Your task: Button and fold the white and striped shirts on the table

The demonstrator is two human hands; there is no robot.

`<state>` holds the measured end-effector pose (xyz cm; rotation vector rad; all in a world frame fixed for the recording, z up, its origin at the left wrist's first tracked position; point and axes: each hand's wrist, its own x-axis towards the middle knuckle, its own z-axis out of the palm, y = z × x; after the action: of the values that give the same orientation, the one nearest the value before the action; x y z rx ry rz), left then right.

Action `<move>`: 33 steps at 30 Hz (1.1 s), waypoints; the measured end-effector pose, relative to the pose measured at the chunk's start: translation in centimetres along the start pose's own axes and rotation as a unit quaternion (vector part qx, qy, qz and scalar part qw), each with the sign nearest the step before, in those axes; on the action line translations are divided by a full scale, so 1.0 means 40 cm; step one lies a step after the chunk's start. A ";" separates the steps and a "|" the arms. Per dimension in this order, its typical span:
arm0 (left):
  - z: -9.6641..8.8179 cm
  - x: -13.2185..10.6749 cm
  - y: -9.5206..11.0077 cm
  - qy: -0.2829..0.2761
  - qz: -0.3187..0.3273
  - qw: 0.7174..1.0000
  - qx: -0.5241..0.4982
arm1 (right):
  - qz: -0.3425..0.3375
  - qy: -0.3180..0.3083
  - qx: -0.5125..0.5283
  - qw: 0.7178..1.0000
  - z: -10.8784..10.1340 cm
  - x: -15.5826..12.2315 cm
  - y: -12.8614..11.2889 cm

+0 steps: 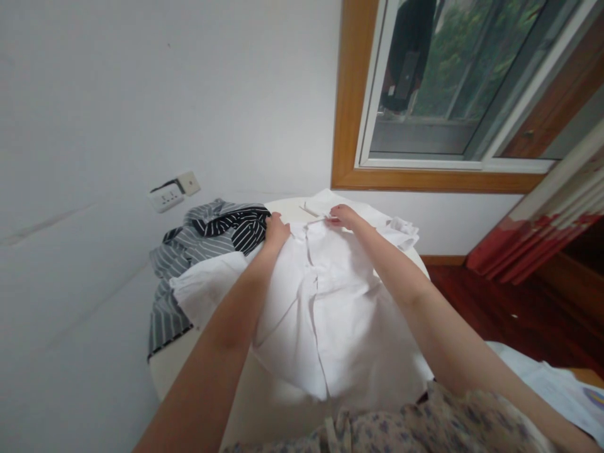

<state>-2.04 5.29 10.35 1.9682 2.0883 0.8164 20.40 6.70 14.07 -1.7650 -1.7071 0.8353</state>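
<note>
A white shirt (325, 302) lies spread over a round white table (189, 371), its front placket running down the middle. My left hand (276, 231) grips the shirt's far left shoulder, fingers curled into the cloth. My right hand (343, 216) pinches the collar edge at the far side of the shirt. Both arms reach across the garment.
A grey and black striped garment (207, 245) is heaped at the table's left, against the white wall. A wall socket (166, 199) sits above it. A wood-framed window (453, 94) is at the upper right. Red curtain (533, 242) and dark wooden floor lie to the right.
</note>
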 end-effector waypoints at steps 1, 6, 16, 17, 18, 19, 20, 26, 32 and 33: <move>0.002 -0.014 0.002 0.020 -0.003 0.999 0.025 | -0.007 0.020 0.000 1.000 0.005 -0.006 0.001; 0.035 -0.076 0.018 0.037 0.062 0.993 0.096 | -0.118 0.026 -0.146 0.982 0.054 -0.050 0.004; 0.112 -0.178 -0.028 0.010 0.141 0.982 0.124 | -0.185 -0.021 -0.342 0.921 0.201 -0.208 0.115; 0.115 -0.179 -0.036 0.007 0.145 0.982 0.119 | -0.199 -0.012 -0.341 0.919 0.205 -0.216 0.132; 0.117 -0.178 -0.042 0.002 0.150 0.982 0.114 | -0.209 -0.006 -0.339 0.917 0.208 -0.222 0.147; 0.120 -0.176 -0.047 -0.002 0.156 0.982 0.109 | -0.216 -0.007 -0.337 0.917 0.210 -0.226 0.160; 0.123 -0.174 -0.052 -0.006 0.160 0.981 0.107 | -0.220 -0.014 -0.333 0.917 0.210 -0.229 0.170; 0.141 -0.188 -0.057 -0.020 0.151 0.980 0.129 | -0.234 -0.082 -0.319 0.915 0.212 -0.253 0.173; 0.120 -0.208 -0.031 -0.009 0.126 0.981 0.146 | -0.208 -0.076 -0.298 0.928 0.229 -0.304 0.154; 0.114 -0.207 -0.025 0.004 0.140 0.981 0.137 | -0.206 -0.061 -0.289 0.933 0.232 -0.308 0.154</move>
<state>0.23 -1.40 3.96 2.4479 2.0500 0.6021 17.48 -6.26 4.11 -1.6063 -2.4777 0.2686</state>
